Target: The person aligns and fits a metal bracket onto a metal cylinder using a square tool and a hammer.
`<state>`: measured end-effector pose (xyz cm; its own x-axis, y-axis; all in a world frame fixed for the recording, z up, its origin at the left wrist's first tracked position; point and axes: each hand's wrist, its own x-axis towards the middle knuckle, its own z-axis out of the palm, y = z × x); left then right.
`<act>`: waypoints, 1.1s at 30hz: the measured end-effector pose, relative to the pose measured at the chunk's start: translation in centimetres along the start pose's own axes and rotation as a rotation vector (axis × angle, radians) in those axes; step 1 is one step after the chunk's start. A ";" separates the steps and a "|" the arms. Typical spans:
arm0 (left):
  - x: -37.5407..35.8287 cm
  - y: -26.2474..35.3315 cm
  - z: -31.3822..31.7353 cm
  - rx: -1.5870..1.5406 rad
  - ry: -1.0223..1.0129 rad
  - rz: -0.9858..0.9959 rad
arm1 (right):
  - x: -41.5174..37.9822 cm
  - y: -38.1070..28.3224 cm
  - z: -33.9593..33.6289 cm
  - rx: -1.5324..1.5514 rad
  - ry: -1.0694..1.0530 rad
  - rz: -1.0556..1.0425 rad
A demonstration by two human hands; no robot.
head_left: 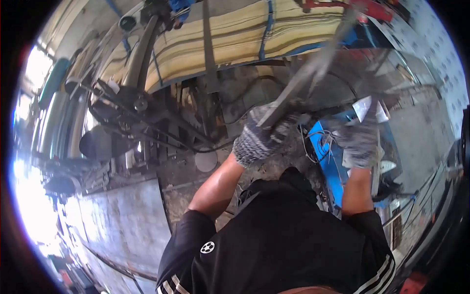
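Observation:
My left hand, in a grey-and-white knitted glove, is closed around the near end of a long, narrow metal bar. The bar slants up and to the right, its far part smeared by motion. To the right, my right hand wears a matching glove and hangs over a blue metal piece, its fingers blurred. A dark streak rises past these fingers, and I cannot tell whether they grip it. Thin wires lie between the two hands, over the blue piece's edge. Behind the right hand is a white scrap.
Machinery with a dark round wheel and hoses stands at left, near long rolls or tubes. A grey metal sheet lies lower left. Yellow layered material with blue straps spans the back. A patterned wall borders the right.

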<state>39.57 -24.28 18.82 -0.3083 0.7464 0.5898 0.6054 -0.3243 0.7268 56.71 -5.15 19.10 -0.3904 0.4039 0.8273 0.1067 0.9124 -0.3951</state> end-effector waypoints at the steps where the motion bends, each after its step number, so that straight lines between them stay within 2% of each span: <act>1: 1.1 -1.2 -1.1 0.169 -0.052 0.216 | 3.6 -1.2 -1.1 -0.086 0.092 -0.077; 2: 2.0 -1.7 -1.6 0.175 -0.039 0.184 | 6.6 -2.3 -2.5 -0.241 0.086 -0.226; 4: 5.1 -2.7 -2.7 0.344 -0.184 0.257 | 11.9 -1.8 -3.6 -0.382 0.098 -0.381; 5: 6.3 -3.9 -3.3 0.348 -0.209 0.284 | 14.5 -0.2 -3.5 -0.327 -0.149 -0.547; 7: 9.0 -6.5 -4.5 0.458 -0.229 0.320 | 16.8 1.0 -1.1 -0.341 -0.421 -0.580; 8: 10.2 -7.9 -4.9 0.548 -0.258 0.348 | 17.9 1.7 0.0 -0.341 -0.559 -0.587; 12: 15.2 -14.7 -5.4 0.904 -0.351 0.439 | 19.6 9.0 8.1 -0.512 -1.053 -0.226; 14: 16.8 -19.2 -5.5 1.027 -0.392 0.368 | 20.2 15.1 12.8 -0.433 -1.205 -0.210; 15: 17.7 -21.0 -5.4 1.064 -0.437 0.282 | 19.9 19.4 15.6 -0.310 -1.236 -0.282; 16: 19.0 -23.0 -5.5 1.097 -0.478 0.195 | 19.0 24.1 18.6 -0.291 -1.172 -0.341; 17: 19.8 -25.3 -5.7 1.108 -0.468 0.196 | 17.5 27.8 21.6 -0.269 -1.116 -0.399; 19: 19.8 -30.0 -6.0 1.060 -0.503 -0.002 | 15.0 31.4 26.5 -0.470 -1.215 -0.325; 20: 19.6 -33.0 -6.3 1.070 -0.497 -0.008 | 13.9 32.3 28.8 -0.464 -1.211 -0.336; 22: 18.0 -37.2 -6.8 1.105 -0.272 -0.133 | 11.5 31.5 32.2 -0.283 -1.032 -0.240; 23: 17.4 -37.5 -7.0 1.103 -0.270 -0.150 | 12.3 30.3 33.2 -0.275 -1.045 -0.248; 25: 15.8 -37.5 -7.2 0.900 0.010 -0.536 | 14.4 28.2 35.0 -0.294 -1.247 -0.052; 26: 15.0 -35.9 -6.8 0.900 0.007 -0.544 | 14.3 28.7 35.3 -0.289 -1.254 -0.052; 28: 13.0 -33.2 -6.6 0.641 0.339 -0.656 | 13.9 29.5 37.1 -0.220 -1.270 -0.031; 30: 8.1 -34.0 -5.7 0.637 0.331 -0.557 | 14.2 28.9 37.7 -0.273 -1.333 0.018; 32: 5.4 -33.4 -3.6 0.227 0.420 -0.749 | 12.9 29.0 38.4 -0.335 -1.329 -0.085; 33: 3.2 -34.3 -2.4 0.279 0.377 -0.769 | 12.2 29.1 38.7 -0.338 -1.324 -0.098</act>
<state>16.10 -12.16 -3.43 -0.8922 0.4431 0.0876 0.2736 0.3760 0.8853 19.68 23.75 2.26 -0.9630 0.1469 -0.2259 0.1695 0.9820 -0.0836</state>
